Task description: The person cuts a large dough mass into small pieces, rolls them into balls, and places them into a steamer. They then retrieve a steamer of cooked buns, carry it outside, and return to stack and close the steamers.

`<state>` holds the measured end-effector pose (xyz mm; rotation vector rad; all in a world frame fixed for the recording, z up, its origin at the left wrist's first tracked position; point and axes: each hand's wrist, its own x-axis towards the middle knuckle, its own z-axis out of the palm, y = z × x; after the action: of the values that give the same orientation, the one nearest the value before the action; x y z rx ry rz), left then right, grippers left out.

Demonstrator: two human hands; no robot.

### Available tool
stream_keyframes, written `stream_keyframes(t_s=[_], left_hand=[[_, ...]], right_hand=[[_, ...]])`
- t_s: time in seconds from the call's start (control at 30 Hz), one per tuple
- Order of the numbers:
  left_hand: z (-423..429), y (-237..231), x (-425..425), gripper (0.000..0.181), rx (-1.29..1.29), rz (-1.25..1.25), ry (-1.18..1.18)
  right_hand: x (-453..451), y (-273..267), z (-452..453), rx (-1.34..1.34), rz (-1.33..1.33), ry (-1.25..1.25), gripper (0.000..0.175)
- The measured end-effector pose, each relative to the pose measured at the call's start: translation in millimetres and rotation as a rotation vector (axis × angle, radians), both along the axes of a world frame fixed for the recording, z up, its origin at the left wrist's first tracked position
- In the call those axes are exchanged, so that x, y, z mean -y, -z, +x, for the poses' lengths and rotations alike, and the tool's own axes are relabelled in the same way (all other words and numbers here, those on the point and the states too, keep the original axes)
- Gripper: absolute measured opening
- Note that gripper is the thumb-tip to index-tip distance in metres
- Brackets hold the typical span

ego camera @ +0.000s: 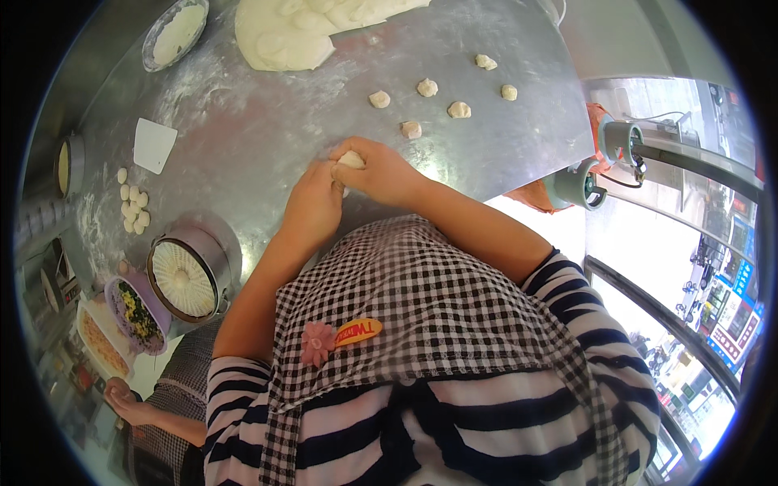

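My left hand and my right hand meet over the near part of a metal worktable. Both grip a piece of pale dough, whose top shows between the right thumb and forefinger. A bit of white also peeks out below the fingers; the rest of the dough is hidden by the hands. Beyond my right hand lie several small dough lumps, the nearest dough lump just past the knuckles. A large soft mass of dough spreads over the far side of the table.
Far left stands a bowl of flour; nearer are a white dough scraper, several dough balls, a round steamer and tubs of filling. A co-worker's hand is lower left. Gas cylinders stand right of the table.
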<state>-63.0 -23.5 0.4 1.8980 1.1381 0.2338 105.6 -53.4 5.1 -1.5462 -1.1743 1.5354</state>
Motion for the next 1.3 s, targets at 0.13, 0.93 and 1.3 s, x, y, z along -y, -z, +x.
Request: stream_keyframes(t_s=[0.13,0.93,1.3], left_hand=[[-25,-41,-12,0.018,0.148,-0.560,0.134],[-14,25,-15,0.016,0.345,0.147,-0.129],[-36,-63,-8,0.022,0.332,-0.700,-0.009]], right_hand=[[4,-7,5,0.110,0.091,-0.141,0.024],[-26,22,-4,-0.096,0.013,-0.050,0.039],[-14,-6,7,0.205,0.028,-0.046,0.022]])
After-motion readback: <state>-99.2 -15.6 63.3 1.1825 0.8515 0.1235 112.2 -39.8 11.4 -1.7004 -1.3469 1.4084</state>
